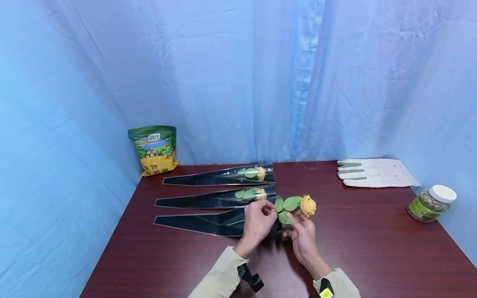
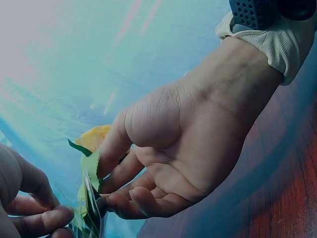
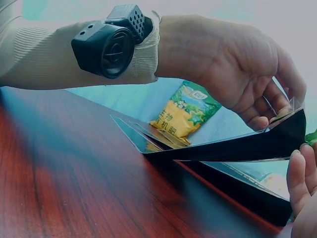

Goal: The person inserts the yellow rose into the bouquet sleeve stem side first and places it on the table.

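Observation:
A yellow rose (image 1: 308,205) with green leaves lies partly inside the nearest black-backed clear flower sleeve (image 1: 197,223). Its bloom and leaves stick out past the wide right end, and part of the stem shows through the film. My left hand (image 1: 256,220) pinches the sleeve near its mouth, lifting that end off the table, as the right wrist view shows. With thumb and fingers my right hand (image 1: 304,240) holds the rose by its leaves, just below the bloom. In the left wrist view, its fingertips are close to the sleeve's edge; the exact contact is hidden.
Two sleeved yellow roses, a farther one (image 1: 220,179) and a middle one (image 1: 208,202), lie parallel behind. A fertiliser bag (image 1: 154,151) stands back left. A white-and-green glove (image 1: 380,173) and a white-lidded jar (image 1: 430,203) are on the right. Blue curtains (image 1: 223,82) surround the table.

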Demonstrator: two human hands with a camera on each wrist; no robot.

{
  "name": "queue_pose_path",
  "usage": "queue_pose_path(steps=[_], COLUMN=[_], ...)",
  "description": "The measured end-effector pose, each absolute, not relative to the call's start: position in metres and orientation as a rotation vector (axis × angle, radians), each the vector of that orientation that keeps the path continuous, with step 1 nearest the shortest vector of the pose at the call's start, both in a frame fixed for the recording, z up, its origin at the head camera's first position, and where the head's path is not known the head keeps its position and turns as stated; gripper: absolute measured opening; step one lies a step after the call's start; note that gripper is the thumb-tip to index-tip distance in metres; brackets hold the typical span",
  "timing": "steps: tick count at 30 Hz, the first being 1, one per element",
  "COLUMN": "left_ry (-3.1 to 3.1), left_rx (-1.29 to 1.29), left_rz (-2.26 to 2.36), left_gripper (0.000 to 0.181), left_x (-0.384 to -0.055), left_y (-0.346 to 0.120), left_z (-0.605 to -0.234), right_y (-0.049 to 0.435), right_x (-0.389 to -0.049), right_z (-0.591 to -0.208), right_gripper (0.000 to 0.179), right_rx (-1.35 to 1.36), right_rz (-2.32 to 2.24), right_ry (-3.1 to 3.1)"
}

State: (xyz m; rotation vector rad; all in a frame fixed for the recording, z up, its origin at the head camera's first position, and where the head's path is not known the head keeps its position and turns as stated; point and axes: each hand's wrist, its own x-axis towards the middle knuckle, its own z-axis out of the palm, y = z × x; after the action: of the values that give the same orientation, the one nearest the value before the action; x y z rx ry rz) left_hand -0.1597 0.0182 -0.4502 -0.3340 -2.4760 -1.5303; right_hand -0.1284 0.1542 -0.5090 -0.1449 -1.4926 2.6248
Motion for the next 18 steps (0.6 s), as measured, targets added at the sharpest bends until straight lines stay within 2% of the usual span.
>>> queue_pose_path(steps=[7,18], left_ry=[-2.476,-2.442], left_rx=[-0.333,-0.361], left_rz=[-1.523,-1.514], left_gripper=[0.009,0.009], left_x=[-0.16,-0.159], left_y=[0.019,0.02], left_z=[-0.451,-0.451], right_y=[0.154,0.145], right_x=[-0.129,-0.134], right_z=[-0.509,-0.509], right_gripper=[0.012,0.021], right_rx=[-0.202,-0.452], right_rz=[2.628,2.487], right_ry=[-1.424,-1.382])
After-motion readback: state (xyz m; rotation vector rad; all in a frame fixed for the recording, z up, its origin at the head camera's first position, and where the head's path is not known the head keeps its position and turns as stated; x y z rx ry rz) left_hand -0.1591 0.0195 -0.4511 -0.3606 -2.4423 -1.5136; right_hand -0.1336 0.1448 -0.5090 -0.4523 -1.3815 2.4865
